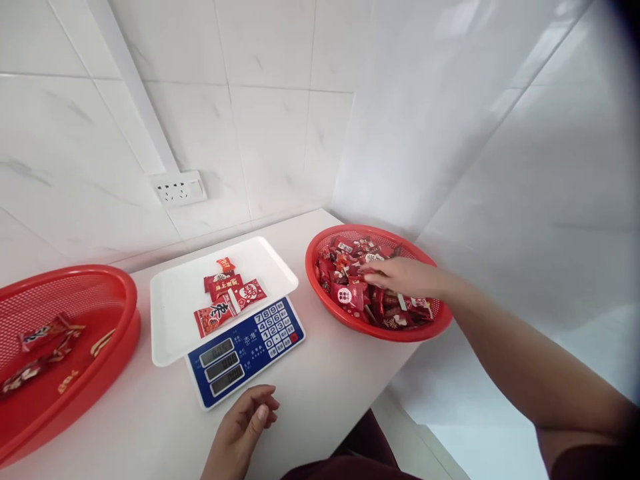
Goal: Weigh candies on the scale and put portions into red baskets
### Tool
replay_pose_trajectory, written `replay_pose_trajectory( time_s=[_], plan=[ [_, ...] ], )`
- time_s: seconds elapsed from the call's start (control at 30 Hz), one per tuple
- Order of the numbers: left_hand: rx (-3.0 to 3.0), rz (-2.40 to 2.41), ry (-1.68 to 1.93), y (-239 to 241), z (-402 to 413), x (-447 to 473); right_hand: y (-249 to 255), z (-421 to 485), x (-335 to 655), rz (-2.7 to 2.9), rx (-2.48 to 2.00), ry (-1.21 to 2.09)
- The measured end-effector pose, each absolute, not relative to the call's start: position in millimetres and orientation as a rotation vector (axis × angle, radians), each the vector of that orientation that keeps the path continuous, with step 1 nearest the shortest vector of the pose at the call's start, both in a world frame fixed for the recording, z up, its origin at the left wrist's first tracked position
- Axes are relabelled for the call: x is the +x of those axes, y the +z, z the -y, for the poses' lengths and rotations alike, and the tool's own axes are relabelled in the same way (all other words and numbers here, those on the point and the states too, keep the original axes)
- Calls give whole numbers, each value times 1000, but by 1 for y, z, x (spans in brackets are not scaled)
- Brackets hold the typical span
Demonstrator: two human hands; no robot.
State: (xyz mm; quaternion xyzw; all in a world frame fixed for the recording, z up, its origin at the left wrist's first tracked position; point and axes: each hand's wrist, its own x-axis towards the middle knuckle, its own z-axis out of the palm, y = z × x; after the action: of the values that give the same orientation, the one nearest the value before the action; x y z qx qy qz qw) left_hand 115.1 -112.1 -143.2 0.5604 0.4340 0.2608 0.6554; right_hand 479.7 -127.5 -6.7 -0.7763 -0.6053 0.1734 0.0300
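My right hand (400, 275) reaches over a red plastic basket (440, 328) on the right, its fingers stretched out and their tips at the candies. Many small red-wrapped candies (350, 297) fill this basket. Near the front edge of the table rests my left hand (245, 427), loosely curled with nothing visible in it, just below a digital scale (245, 350). On the scale's white tray (173, 313) lie several wrapped candies (225, 287), including a larger red-and-white packet (215, 317).
A second red basket (100, 333) at the left holds a few wrapped candies (45, 333). Everything stands on a white table (310, 393) against a tiled wall. A power socket (179, 189) is fixed above the tray. Another wall closes off the right side.
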Motion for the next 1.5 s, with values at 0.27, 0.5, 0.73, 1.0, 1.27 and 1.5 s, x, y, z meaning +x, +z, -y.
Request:
replay_pose_trajectory(
  time_s=[0.27, 0.5, 0.73, 1.0, 1.27, 1.5],
  plan=[
    [1323, -1000, 645, -149, 114, 115, -47, 42, 493, 2066, -2467, 292],
    [1467, -932, 586, -157, 114, 109, -35, 48, 491, 1978, -2417, 207],
    [1575, -861, 519, -154, 116, 109, -10, 42, 450, 1779, -2154, 388],
    [1568, -848, 534, -154, 118, 111, -5, 9, 372, 1854, -1615, 860],
    [1558, -848, 534, -151, 121, 109, -4, 60, 368, 2015, -1659, 698],
    [1522, -803, 486, -149, 126, 111, -68, 141, 356, 1964, -1581, 1263]
  ],
)
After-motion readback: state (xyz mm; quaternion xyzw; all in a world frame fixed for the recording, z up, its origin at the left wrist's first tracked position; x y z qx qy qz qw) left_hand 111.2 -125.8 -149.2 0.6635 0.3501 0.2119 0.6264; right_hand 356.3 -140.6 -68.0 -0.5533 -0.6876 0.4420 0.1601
